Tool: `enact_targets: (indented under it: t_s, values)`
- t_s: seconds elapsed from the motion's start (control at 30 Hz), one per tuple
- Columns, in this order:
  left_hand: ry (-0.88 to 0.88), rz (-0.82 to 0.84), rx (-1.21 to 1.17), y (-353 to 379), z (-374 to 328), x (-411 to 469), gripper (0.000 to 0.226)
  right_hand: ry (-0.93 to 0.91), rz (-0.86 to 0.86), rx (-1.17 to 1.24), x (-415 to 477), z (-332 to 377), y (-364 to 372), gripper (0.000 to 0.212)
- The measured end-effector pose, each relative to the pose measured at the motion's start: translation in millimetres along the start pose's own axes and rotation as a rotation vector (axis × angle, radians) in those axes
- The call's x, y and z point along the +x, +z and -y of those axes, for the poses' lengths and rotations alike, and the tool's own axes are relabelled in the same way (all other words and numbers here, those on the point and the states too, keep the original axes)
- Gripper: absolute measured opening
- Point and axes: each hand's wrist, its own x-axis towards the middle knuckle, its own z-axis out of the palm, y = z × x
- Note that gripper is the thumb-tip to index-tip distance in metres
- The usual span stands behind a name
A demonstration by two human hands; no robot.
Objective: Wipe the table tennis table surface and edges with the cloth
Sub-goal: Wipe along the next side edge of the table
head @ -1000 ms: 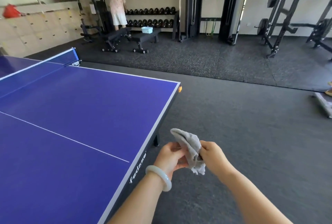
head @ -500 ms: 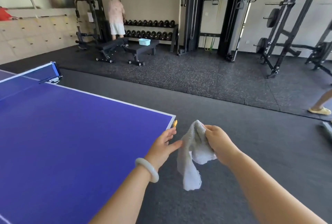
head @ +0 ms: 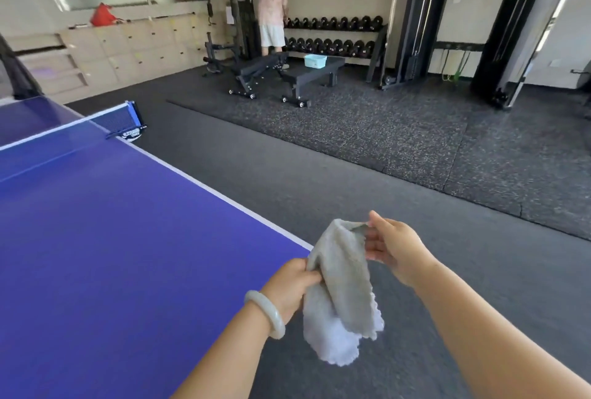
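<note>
Left hand (head: 289, 286) now tight around cloth (head: 342, 286)

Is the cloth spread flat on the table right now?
No, the cloth hangs bunched in the air, held by the left hand and right hand beside the table.

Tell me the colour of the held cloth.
A light grey fluffy cloth, near white at its hanging end; head view shows it best.

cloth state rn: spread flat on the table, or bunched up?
Bunched, not spread. The cloth hangs in loose folds by the table corner; left grip holds its side, right grip pinches its top edge.
</note>
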Motion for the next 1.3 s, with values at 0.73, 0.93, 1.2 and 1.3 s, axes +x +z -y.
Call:
enact_targets:
  t_s: [0.73, 0.93, 1.2, 1.3]
  values:
    - [-0.376, -0.730, -0.249, -113, -52, 256, 0.045, 0.373, 0.418, -0.036, 305, 16, 41, 0.080]
    - [-0.294, -0.822, 0.236, -147, -50, 274, 0.057, 0.408, 0.634, -0.186, 360, 5, 70, 0.094]
    - [-0.213, -0.724, 0.426, -161, -50, 297, 0.041, -0.046, 0.848, -0.829, 412, 11, 98, 0.076]
    - [-0.241, -0.687, 0.548, -165, -49, 316, 0.035, -0.479, 0.844, -1.076, 428, 8, 103, 0.015]
